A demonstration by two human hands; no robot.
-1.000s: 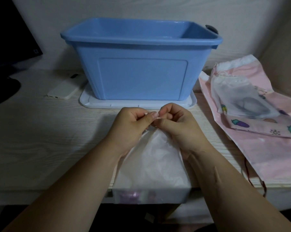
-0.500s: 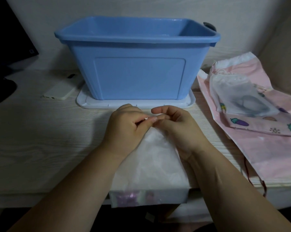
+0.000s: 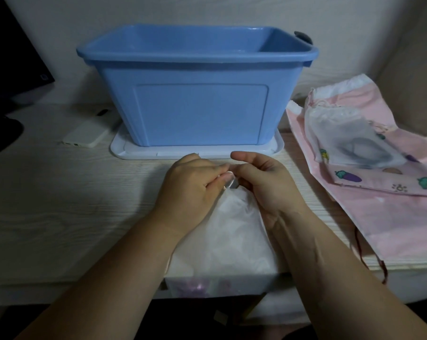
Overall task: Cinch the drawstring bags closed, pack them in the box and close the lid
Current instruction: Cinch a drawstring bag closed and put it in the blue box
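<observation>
1. The white bag lies flat at the near edge of the bench, just in front of the box. Its bottom end droops over the edge.
2. The left hand and right hand meet at the bag's bunched-up top. Both sets of fingers are curled in tight and pinch the mouth. Can't make out the string itself tbh.
3. One right finger pokes out leftward above the pinch, touching nothing.
4. The box is blue, open on top, and sits on its white lid.
5. Off to the right, a mesh bag lies on some pink bags. A phone sits just left of the lid.
</observation>
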